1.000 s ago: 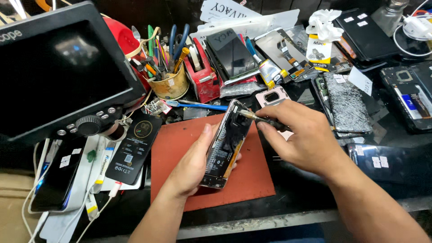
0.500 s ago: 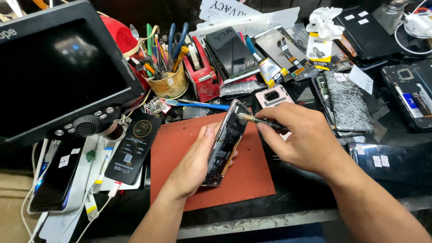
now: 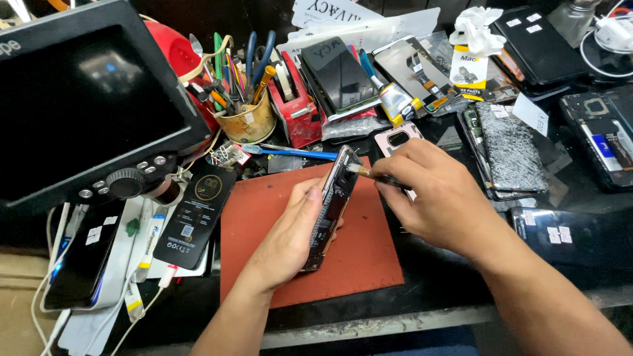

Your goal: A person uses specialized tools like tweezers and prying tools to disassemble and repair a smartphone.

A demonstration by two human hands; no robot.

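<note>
- Opened phone point(image 3: 330, 207): held on edge above the red work mat point(image 3: 264, 211), its lower end resting on or just over the mat, its upper end tilted away from the person. Internal parts show along the exposed side.
- Left hand point(image 3: 290, 237): curled around the phone from the left, thumb lying along its edge, fingers behind it. The grasp is closed on the phone body.
- Right hand point(image 3: 435, 198): fingers pinched shut on a thin tool point(image 3: 369, 174), held like a pen. The pale tip of the tool touches the upper end of the phone.
- Pink phone frame point(image 3: 394, 136): lies just behind the right hand, partly covered by it.
- Blue-handled tool point(image 3: 293, 152): lies flat along the far edge of the mat.
- Round tin of hand tools point(image 3: 250, 122): stands beyond the mat to the left, packed with screwdrivers and tweezers.
- Red tape dispenser point(image 3: 297, 112): stands just right of the tin.
- Black monitor point(image 3: 86, 112): occupies the far left, screen dark, knob and buttons along its lower edge.
- Dark phone back cover point(image 3: 194, 214): lies left of the mat, partly under the monitor edge.
- Cracked screen panel point(image 3: 511, 148): lies to the right, beyond the right hand.
- Several further phones and screens lie stacked along the back of the bench.
</note>
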